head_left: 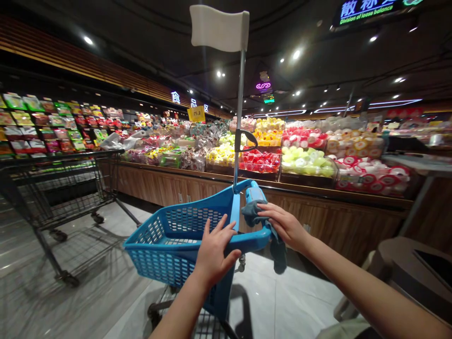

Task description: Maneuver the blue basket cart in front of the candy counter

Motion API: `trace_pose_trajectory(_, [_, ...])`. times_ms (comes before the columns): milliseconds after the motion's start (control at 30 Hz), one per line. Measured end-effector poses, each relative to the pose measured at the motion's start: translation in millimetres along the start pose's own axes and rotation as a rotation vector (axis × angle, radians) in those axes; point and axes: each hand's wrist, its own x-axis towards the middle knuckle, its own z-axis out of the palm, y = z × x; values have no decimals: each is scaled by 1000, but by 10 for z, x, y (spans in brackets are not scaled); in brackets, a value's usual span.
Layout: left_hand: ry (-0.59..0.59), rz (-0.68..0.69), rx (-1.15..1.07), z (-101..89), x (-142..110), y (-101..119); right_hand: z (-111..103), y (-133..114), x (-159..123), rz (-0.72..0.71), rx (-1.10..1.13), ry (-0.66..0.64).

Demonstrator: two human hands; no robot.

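Note:
A small blue plastic shopping cart (155, 254) stands in front of me, its handle (252, 239) on the right side. My left hand (217, 249) rests on the cart's near rim with its fingers spread. A dark grey-blue cloth (251, 213) is draped over the handle, one end hanging down below it. My right hand (282, 223) presses the cloth against the handle, fingers together over it. From the cart rises a metal pole (240, 94) with a white flag-shaped plate (219, 28) at its top.
A black wire shopping cart (74, 197) stands at the left. Behind the blue cart runs a wooden display counter (155, 186) with bins of wrapped sweets (261, 160). A brown rounded stool-like object (399, 263) is at the lower right, with a dark flat device (434, 266) on it.

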Motion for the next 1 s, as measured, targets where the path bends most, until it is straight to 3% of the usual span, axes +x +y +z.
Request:
trace_pose_trajectory(233, [112,-152,133,45,-102,132,175,-335,-92,-32,-38,54])
trace_pose_trajectory(433, [149,-145,47,-189,-437,-157,320,-701,10,-211,-100,-13])
trace_pose_trajectory(633, [168,-165,-5,-443,-677,-426,506,-533,356,-275,-73,-67])
trace_pose_trajectory(767, [87,-236,-16,-497,-707,-497,631,-416,450,-281,-48,-31])
trace_pose_trajectory(900, [110,-417,-8,-505,-708,-541,712,-532,391,-273,-1,1])
trace_pose_trajectory(1000, [103,-464,-24,-525,-715,-573,757,-727,323,-275,45,28])
